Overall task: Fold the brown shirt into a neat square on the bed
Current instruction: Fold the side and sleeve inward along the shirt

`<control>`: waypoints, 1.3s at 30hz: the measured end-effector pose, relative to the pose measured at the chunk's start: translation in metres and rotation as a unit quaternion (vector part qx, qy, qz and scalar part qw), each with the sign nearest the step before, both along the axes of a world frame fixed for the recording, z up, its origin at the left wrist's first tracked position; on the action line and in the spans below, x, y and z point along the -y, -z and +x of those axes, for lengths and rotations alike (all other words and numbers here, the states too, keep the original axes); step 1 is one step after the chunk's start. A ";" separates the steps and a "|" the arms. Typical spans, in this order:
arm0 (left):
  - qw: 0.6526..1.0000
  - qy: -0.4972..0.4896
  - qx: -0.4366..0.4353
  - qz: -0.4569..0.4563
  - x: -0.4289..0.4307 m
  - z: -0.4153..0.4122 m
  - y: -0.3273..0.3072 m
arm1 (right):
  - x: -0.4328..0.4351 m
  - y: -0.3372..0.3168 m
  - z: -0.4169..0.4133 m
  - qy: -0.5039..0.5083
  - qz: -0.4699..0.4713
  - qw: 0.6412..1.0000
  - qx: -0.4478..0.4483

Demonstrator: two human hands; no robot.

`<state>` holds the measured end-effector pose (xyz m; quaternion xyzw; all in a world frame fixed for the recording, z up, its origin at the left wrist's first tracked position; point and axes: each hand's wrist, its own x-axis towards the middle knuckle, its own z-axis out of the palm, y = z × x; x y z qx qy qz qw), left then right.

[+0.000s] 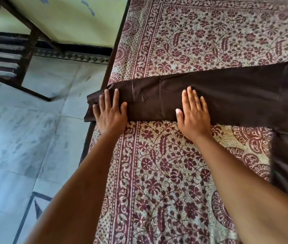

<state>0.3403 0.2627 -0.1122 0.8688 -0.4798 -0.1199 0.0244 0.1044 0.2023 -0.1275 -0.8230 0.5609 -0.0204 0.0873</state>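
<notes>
Okay, head view only: the brown shirt [227, 95] lay on the bed [166, 173] as a long narrow band, already folded lengthwise. Its long axis ran left to right across the patterned bedspread, rising a little toward the right, where it left the frame. Its left end stuck out just past the bed's edge, over the tiled floor [25, 138]. The left hand [110, 114] lay flat on that left end, fingers straight and slightly spread, palm down, gripping nothing. The right hand [193, 117] was also flat and palm down with fingers together, pressing the band further along, heel at the near edge of the cloth. Neither hand pinched or curled round the fabric. A small pointed tab [143, 98] showed on the cloth between the two hands. The key relation: most of the shirt's length lay to the right of both hands, so the right hand was nearer that long free part and the left was nearer the overhanging end. Judgement: crosswise folds remain, made along that axis. Dark cloth at the lower right was blurred; whether it was part of the shirt could not be told. A wooden chair [16, 55] stood on the floor, well apart.
</notes>
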 end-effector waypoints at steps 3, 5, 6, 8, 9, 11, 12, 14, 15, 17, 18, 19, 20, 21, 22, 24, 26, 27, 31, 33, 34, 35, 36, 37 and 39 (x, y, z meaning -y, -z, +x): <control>0.999 -0.031 -0.004 0.027 -0.018 0.022 -0.014 | 0.003 -0.010 0.002 0.013 0.059 0.998 -0.016; 1.000 -0.017 -0.007 0.004 -0.028 0.020 -0.028 | -0.003 -0.024 -0.004 0.027 0.084 0.996 0.025; 1.000 -0.006 -0.014 -0.023 -0.034 0.014 -0.036 | -0.010 -0.034 -0.010 0.046 0.081 0.994 0.064; 0.997 0.014 -0.038 -0.072 -0.044 -0.007 -0.054 | -0.031 -0.053 -0.025 0.102 0.056 0.982 0.148; 0.994 0.025 -0.053 -0.090 -0.050 -0.022 -0.064 | -0.043 -0.063 -0.035 0.129 0.037 0.973 0.185; 0.988 0.058 -0.089 -0.115 -0.061 -0.055 -0.084 | -0.067 -0.083 -0.060 0.161 -0.003 0.958 0.236; 0.983 0.076 -0.106 -0.128 -0.068 -0.074 -0.095 | -0.077 -0.093 -0.074 0.165 -0.023 0.955 0.245; 0.976 0.107 -0.134 -0.136 -0.081 -0.110 -0.113 | -0.094 -0.110 -0.104 0.174 -0.049 0.951 0.252; 0.973 0.121 -0.142 -0.133 -0.088 -0.128 -0.122 | -0.102 -0.120 -0.120 0.180 -0.054 0.948 0.255; 0.969 0.142 -0.155 -0.126 -0.102 -0.167 -0.141 | -0.120 -0.139 -0.154 0.191 -0.058 0.946 0.256; 0.967 0.152 -0.162 -0.124 -0.109 -0.184 -0.146 | -0.128 -0.147 -0.168 0.194 -0.059 0.945 0.256; 0.965 0.158 -0.169 -0.120 -0.116 -0.203 -0.156 | -0.137 -0.157 -0.184 0.197 -0.062 0.944 0.256; 0.964 0.162 -0.176 -0.111 -0.122 -0.220 -0.165 | -0.146 -0.166 -0.200 0.197 -0.065 0.944 0.257; 0.963 0.167 -0.185 -0.106 -0.130 -0.238 -0.175 | -0.156 -0.175 -0.218 0.195 -0.069 0.943 0.261; 0.960 0.173 -0.192 -0.112 -0.137 -0.256 -0.184 | -0.167 -0.185 -0.234 0.191 -0.077 0.941 0.268; 0.954 0.181 -0.204 -0.124 -0.151 -0.288 -0.202 | -0.186 -0.199 -0.264 0.181 -0.091 0.934 0.293; 0.954 0.179 -0.200 -0.136 -0.166 -0.322 -0.219 | -0.208 -0.211 -0.297 0.169 -0.093 0.928 0.318; 0.955 0.174 -0.199 -0.138 -0.174 -0.340 -0.227 | -0.218 -0.217 -0.313 0.163 -0.091 0.925 0.329; 0.958 0.160 -0.190 -0.145 -0.199 -0.410 -0.256 | -0.254 -0.241 -0.383 0.162 -0.080 0.915 0.361; 0.956 0.159 -0.195 -0.148 -0.208 -0.441 -0.268 | -0.267 -0.250 -0.416 0.156 -0.087 0.918 0.355; 0.956 0.157 -0.196 -0.149 -0.210 -0.456 -0.273 | -0.271 -0.254 -0.432 0.159 -0.078 0.920 0.349; 0.958 0.153 -0.197 -0.143 -0.212 -0.467 -0.277 | -0.273 -0.256 -0.446 0.162 -0.071 0.923 0.341; 0.960 0.148 -0.197 -0.134 -0.212 -0.477 -0.279 | -0.274 -0.257 -0.459 0.169 -0.067 0.925 0.334; 0.962 0.149 -0.192 -0.124 -0.210 -0.488 -0.279 | -0.273 -0.257 -0.472 0.174 -0.063 0.926 0.328; 0.965 0.154 -0.183 -0.103 -0.206 -0.496 -0.279 | -0.264 -0.254 -0.484 0.180 -0.055 0.930 0.316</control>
